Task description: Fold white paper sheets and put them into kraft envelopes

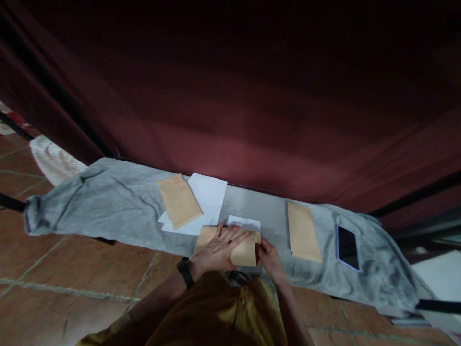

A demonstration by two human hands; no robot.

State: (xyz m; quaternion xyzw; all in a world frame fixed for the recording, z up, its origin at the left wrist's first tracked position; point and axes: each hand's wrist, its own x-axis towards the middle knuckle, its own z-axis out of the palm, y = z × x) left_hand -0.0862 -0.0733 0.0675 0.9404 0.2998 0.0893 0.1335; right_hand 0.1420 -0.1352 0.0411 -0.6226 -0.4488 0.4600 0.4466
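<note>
A brown envelope (247, 252) lies at the front edge of the cloth-covered surface, close to my body. My left hand (218, 249), with a dark band at the wrist, rests flat on it with fingers spread. At the envelope's right end, the bent fingers of my right hand (268, 254) pinch its edge. A folded white paper (245, 223) shows just behind the envelope. To the left, another brown envelope (180, 201) overlaps white sheets (209, 194). More brown envelopes (303, 230) lie stacked on the right.
A grey cloth (126, 206) covers the long narrow surface. A phone (347, 247) with a purplish edge lies on its right part. Behind stands a dark red curtain-like backdrop (230, 129). Tiled floor (90, 278) shows in front, and dark bars cross at both sides.
</note>
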